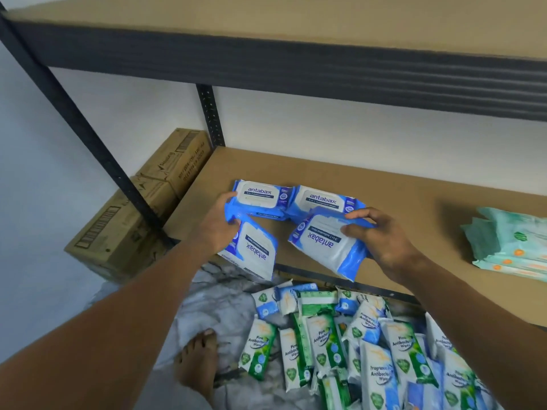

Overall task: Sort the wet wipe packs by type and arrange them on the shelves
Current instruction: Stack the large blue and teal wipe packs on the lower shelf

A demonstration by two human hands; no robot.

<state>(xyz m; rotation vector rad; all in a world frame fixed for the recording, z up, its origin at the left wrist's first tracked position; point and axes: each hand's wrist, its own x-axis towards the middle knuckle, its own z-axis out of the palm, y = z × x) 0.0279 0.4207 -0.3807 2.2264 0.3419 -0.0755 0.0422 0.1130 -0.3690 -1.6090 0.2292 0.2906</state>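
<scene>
A person stands at a metal shelving unit, both bare arms reaching over the front edge of the lower shelf point(399, 184), a brown board carried on dark uprights. The left hand point(217, 223) is closed around the upper corner of one blue-and-white Antabax pack point(256, 250), which hangs tilted over the shelf's front lip with its label turned sideways. The right hand point(381, 235) grasps a second blue Antabax pack point(325, 244) by its far end, thumb above and fingers point(359, 214) curled over the top edge; this pack is also tilted and sits just above the board. Behind the two held packs, two more Antabax packs lie flat on the shelf side by side and touching: the rear left pack point(260, 193) and the rear right pack point(321, 199), both with labels facing up and readable. The left hand's thumb touches the near corner of the rear left pack. Well apart, at the right end of the same shelf, a small stack of pale green packs point(509, 241) rests near the front edge. Below the shelf, on a crumpled grey sheet point(213, 309) on the floor, lies a loose heap of unsorted packs point(349, 341), mostly green-and-white pine wipes mixed with blue-and-white fragrance-free ones. A bare foot point(196, 362) stands on the sheet beside the heap. Two cardboard boxes point(133, 208) are stacked on the floor left of the unit, against the wall. The upper shelf point(296, 13) spans the top of the view.
</scene>
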